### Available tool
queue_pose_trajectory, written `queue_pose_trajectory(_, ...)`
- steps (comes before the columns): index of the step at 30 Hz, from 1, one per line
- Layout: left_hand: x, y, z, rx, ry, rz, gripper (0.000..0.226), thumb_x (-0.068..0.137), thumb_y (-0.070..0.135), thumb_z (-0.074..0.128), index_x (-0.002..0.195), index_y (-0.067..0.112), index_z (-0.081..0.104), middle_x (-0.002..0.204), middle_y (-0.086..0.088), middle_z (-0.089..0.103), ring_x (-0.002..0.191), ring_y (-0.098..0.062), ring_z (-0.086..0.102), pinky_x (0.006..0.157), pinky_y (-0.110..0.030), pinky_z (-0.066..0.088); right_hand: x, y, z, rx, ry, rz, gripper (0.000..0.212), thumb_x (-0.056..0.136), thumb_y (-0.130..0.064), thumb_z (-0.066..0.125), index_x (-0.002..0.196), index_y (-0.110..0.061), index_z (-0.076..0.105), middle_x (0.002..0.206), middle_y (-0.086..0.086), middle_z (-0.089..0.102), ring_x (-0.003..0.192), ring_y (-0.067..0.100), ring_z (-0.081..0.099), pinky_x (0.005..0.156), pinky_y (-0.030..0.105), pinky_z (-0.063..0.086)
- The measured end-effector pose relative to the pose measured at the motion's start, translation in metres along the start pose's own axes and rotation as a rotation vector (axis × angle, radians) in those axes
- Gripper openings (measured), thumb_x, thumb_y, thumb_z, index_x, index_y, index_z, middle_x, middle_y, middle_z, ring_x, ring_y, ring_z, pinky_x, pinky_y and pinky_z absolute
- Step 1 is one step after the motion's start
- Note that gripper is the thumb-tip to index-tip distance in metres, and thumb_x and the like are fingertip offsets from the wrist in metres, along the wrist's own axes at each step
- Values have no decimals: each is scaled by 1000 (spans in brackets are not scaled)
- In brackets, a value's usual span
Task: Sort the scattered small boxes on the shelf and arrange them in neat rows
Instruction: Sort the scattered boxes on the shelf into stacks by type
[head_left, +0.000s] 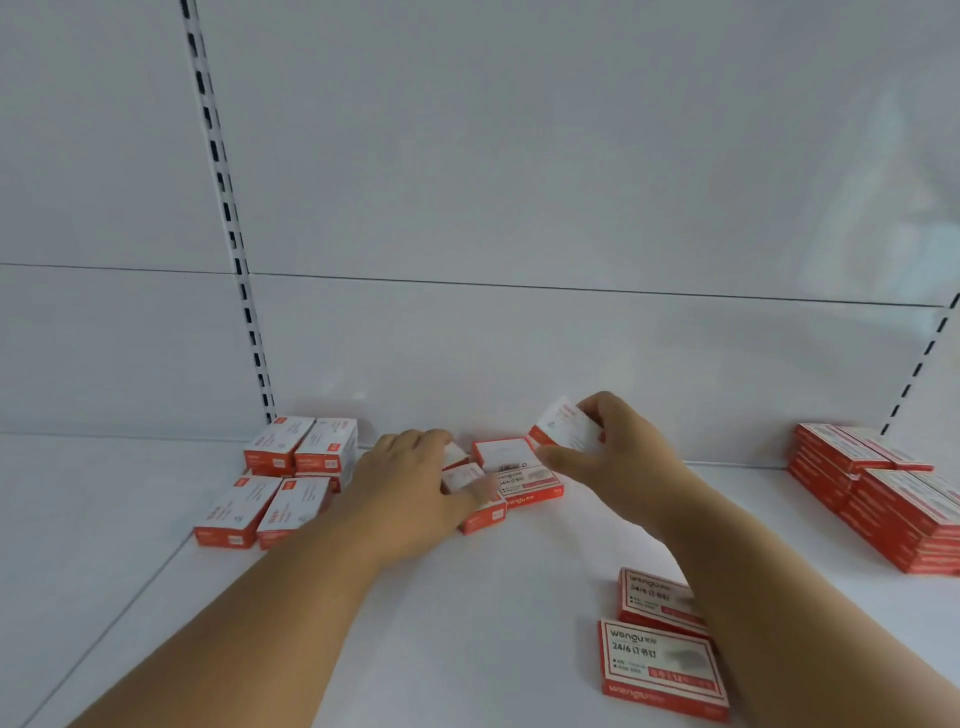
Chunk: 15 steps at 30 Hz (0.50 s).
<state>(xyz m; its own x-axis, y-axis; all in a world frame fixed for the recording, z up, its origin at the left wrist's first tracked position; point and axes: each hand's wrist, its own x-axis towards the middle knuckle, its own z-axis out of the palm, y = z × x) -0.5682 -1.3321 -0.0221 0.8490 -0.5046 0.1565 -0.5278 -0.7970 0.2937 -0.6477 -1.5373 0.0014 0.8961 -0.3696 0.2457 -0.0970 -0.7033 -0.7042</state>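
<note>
Item: small red-and-white cardboard box (565, 427), tilted, pinched in right hand (618, 457) above central loose cluster (506, 480). Left hand (415, 488) fingers closed on cluster. Advice: set flush, edges aligned.

In front of me stands a white back panel (519, 156), plain and matte, crossed by a thin horizontal seam (571, 287). Two slotted metal uprights run up it, one on my left (228, 218) and one at the far right (919, 366). Below, the white shelf (467, 623) spreads flat under soft, even light.
</note>
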Motion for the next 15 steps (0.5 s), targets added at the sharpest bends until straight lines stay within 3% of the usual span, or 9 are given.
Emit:
queue_pose_trajectory(2, 1, -1, -2, -52, 27, -56, 46, 99, 47, 41, 140, 25, 43, 141, -1, 51, 129, -24, 43, 107, -39, 37, -2, 1, -3, 197, -11, 59, 44, 74, -24, 84, 96, -23, 45, 90, 3, 66, 61, 15, 64, 49, 23, 48)
queue_pose_trajectory(5, 4, -3, -2, 4, 44, -116, 42, 96, 19, 46, 138, 23, 43, 135, -6, 56, 123, -27, 49, 102, -41, 42, -2, 1, -4, 405, -71, 78, 44, 77, -10, 81, 101, -19, 46, 91, 11, 69, 56, 18, 69, 54, 27, 55)
queue_pose_trajectory(9, 4, -3, -2, -131, 77, -185, 45, 92, 21, 60, 134, 26, 43, 132, -2, 52, 119, -24, 53, 98, -38, 46, 2, 3, 3, 550, -135, 107, 36, 85, 4, 67, 110, -17, 52, 101, 14, 68, 76, 24, 74, 79, 46, 60)
queue_pose_trajectory(12, 0, -3, -1, -239, 140, -168, 50, 88, 11, 65, 130, 30, 45, 126, 2, 45, 117, -20, 52, 94, -33, 47, 1, 0, 4, 735, -243, 156, 39, 88, 15, 53, 120, -8, 51, 115, 16, 61, 89, 28, 73, 83, 40, 59)
queue_pose_trajectory(15, -2, -2, -5, -366, 338, -136, 53, 85, -3, 62, 125, 31, 53, 120, 4, 47, 113, -17, 54, 89, -26, 48, -2, -3, 0, 820, -310, 142, 38, 89, 17, 51, 120, -5, 53, 115, 17, 64, 96, 32, 71, 86, 42, 58)
